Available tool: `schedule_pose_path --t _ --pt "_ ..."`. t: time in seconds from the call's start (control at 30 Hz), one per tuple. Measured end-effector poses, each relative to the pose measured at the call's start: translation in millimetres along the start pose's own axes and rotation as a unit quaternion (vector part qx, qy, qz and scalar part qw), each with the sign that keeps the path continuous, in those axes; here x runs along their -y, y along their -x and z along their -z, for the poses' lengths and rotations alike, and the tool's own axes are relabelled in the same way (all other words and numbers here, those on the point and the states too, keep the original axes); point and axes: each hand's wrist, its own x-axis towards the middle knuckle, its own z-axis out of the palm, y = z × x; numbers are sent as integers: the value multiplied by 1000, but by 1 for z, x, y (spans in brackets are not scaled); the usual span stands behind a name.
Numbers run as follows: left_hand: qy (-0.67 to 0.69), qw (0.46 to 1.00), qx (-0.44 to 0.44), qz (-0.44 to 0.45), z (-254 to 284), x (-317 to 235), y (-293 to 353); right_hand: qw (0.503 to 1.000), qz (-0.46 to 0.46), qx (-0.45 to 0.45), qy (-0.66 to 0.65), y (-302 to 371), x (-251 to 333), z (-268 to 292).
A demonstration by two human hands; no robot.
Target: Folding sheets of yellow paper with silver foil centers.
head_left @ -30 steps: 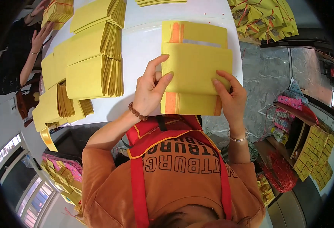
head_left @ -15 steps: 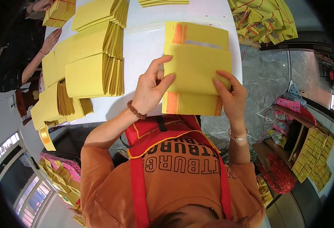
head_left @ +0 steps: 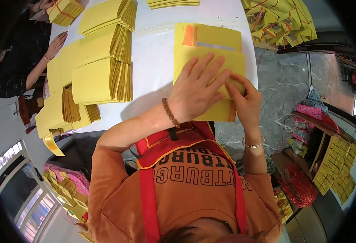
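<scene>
Yellow paper [head_left: 226,36] with orange and silvery patches lies on the white table in front of me, under a folded yellow sheet [head_left: 182,58]. My left hand [head_left: 198,87] rests flat across the folded sheet with its fingers stretched and spread, a brown bead bracelet at the wrist. At the sheet's right edge, my right hand [head_left: 247,97] pinches the paper between thumb and forefinger. The left hand covers most of the sheet's middle and lower part.
Several stacks of folded yellow paper [head_left: 95,79] stand on the white table [head_left: 153,52] to the left. Across the table's left side, a co-worker's hand [head_left: 57,43] is near a tied yellow bundle [head_left: 66,12]. Tied yellow papers [head_left: 281,22] sit at the far right.
My left hand has left the sheet's left edge and moved right, going from a grip on the edge to lying flat on top. My right hand stays at the right edge.
</scene>
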Motion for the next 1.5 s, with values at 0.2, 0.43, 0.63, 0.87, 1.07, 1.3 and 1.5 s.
schedule_pose_path --t 0.2,0.43,0.63,0.87,1.07,1.3,1.5 --pt "-82 995 55 9 -13 8 1 999 47 -17 21 0 -5 -1" --pt "-82 995 60 12 -14 8 0 1000 16 19 8 -1 -4 4" --pt "-90 995 51 1 -19 11 3 924 253 -118 262 -3 13 -6" --pt "-141 978 154 16 -14 9 0 869 342 127 334 -12 14 -26" --pt "-63 995 82 -1 -14 15 6 934 305 115 144 -17 -6 -28" --pt "221 971 -19 88 -11 28 10 917 287 118 249 -17 -4 -29" --pt "449 878 -69 152 -16 28 17 870 314 93 368 -15 -1 -37"
